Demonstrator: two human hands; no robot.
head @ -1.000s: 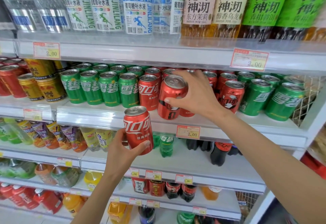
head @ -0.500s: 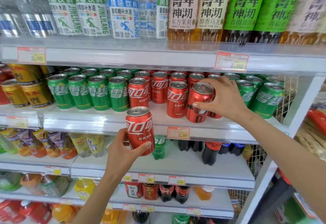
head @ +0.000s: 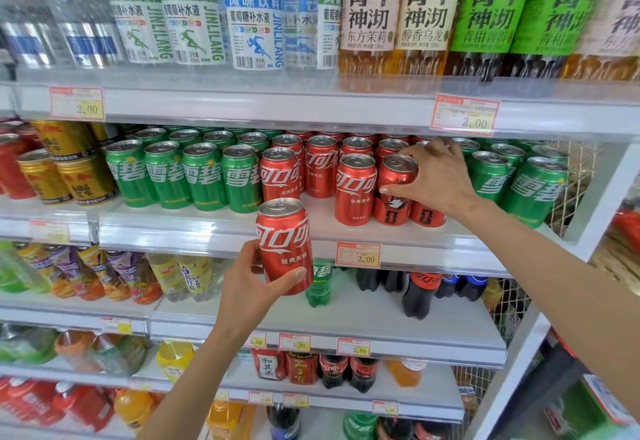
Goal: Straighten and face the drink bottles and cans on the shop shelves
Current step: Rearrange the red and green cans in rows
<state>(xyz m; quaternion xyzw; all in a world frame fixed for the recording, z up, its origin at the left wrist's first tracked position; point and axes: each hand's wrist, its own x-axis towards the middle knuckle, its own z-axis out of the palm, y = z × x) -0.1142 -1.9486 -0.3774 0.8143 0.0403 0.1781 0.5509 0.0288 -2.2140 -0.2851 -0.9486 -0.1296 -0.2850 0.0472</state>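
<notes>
Right hand (head: 440, 178) has shifted gripped red can (head: 396, 176) rightward along middle shelf (head: 207, 231). Can tilted, logo turned away. Left hand (head: 249, 278) keeps clutching cola can (head: 284, 245) below shelf edge. Front-row gap now open, so facing unfinished.

Red/yellow price tags (head: 357, 255); white wire mesh (head: 575, 183) at rt.

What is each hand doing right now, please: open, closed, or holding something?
Left hand: holding a red cola can off the shelf.
Right hand: gripping a second red can on the shelf.
</notes>
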